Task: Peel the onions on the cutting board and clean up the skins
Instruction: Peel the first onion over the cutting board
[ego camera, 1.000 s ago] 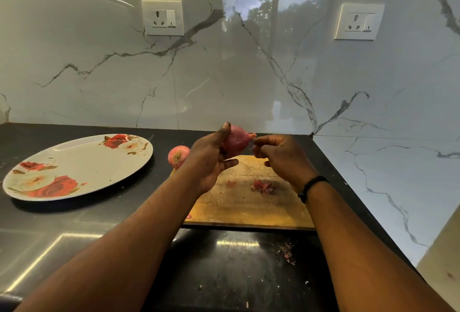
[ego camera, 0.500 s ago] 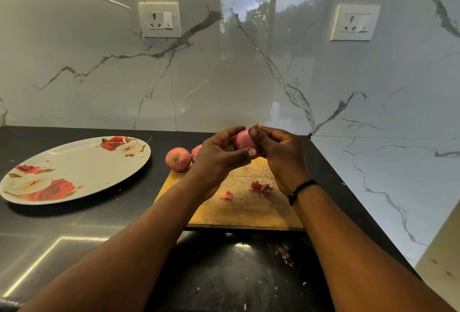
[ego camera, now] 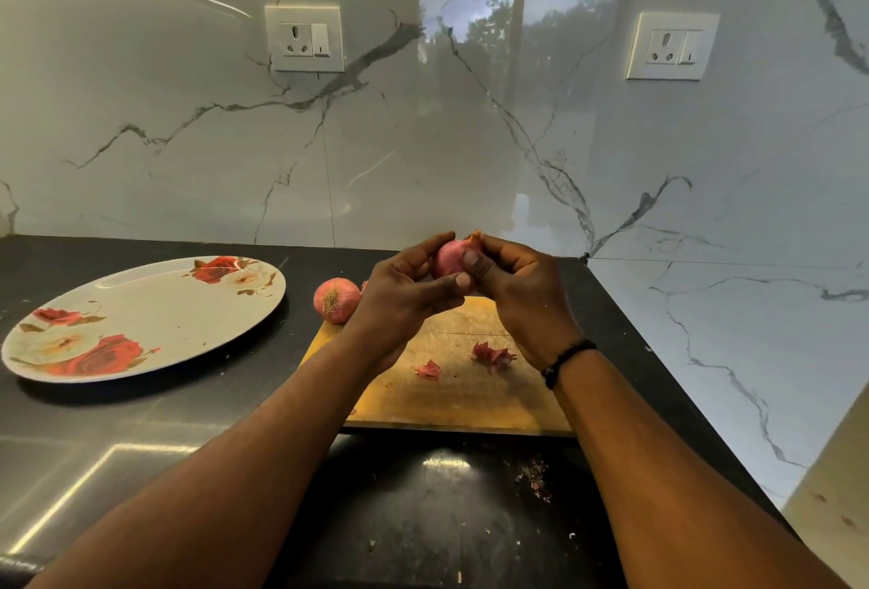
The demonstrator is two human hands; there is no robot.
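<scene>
While raised above the cutting board (ego camera: 451,396), the onion (ego camera: 449,258) sits gripped between left hand (ego camera: 404,301) and right hand (ego camera: 522,301).

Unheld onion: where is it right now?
Head view: the unheld onion sits at the cutting board's far left corner, between the floral plate and the left hand.

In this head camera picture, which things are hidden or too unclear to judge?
- Red onion held in both hands: the left hand and right hand cover most of it, so how much is peeled is unclear.
- Something reddish behind the left hand, beside the unpeeled red onion: almost fully hidden.
- Wooden cutting board: both forearms cover its left corner and right edge.
- Small specks on the black counter: too small to identify.
</scene>
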